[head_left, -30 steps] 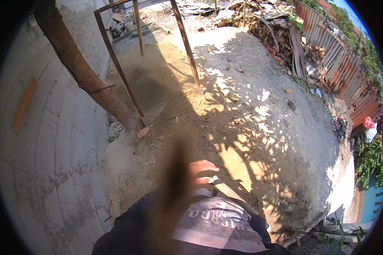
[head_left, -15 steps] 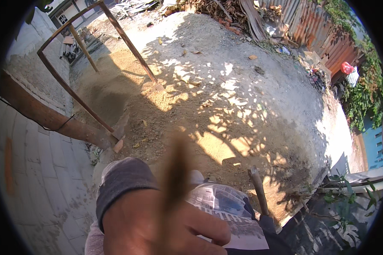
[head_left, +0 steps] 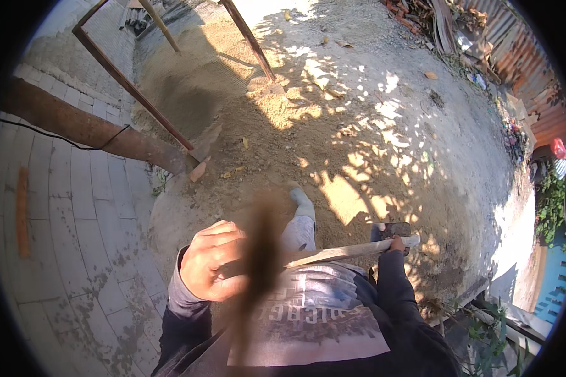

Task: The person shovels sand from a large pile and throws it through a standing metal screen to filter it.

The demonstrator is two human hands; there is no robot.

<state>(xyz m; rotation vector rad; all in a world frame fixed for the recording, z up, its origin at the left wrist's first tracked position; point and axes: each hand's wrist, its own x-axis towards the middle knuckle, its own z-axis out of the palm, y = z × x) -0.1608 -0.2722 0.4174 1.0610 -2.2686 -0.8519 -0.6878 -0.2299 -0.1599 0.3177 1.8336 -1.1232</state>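
Note:
A hoe lies crosswise in front of my body, its pale wooden handle [head_left: 333,254] running left to right. Its dark flat blade [head_left: 383,231] is at the right end, beside my right hand [head_left: 396,244], which is wrapped around the handle close to the head. My left hand [head_left: 215,261] is closed around the handle's other end, its fingers curled over. A dark blurred strip [head_left: 258,251] close to the camera hides part of the handle beside that hand. Under the hoe is my printed shirt [head_left: 321,314], and one foot [head_left: 302,202] shows on the sandy ground.
A framed mesh screen [head_left: 233,66] leans over a sand pile [head_left: 170,88] at the far left. Beside it a wooden post [head_left: 94,129] slants along a block wall [head_left: 82,232]. Rusty corrugated sheets [head_left: 534,56] and debris line the far right; plants [head_left: 490,333] stand near right.
My left hand has moved away from the camera and now grips the handle. My right hand has come into sight, and the hoe has swung from steep to crosswise. The view has tilted down.

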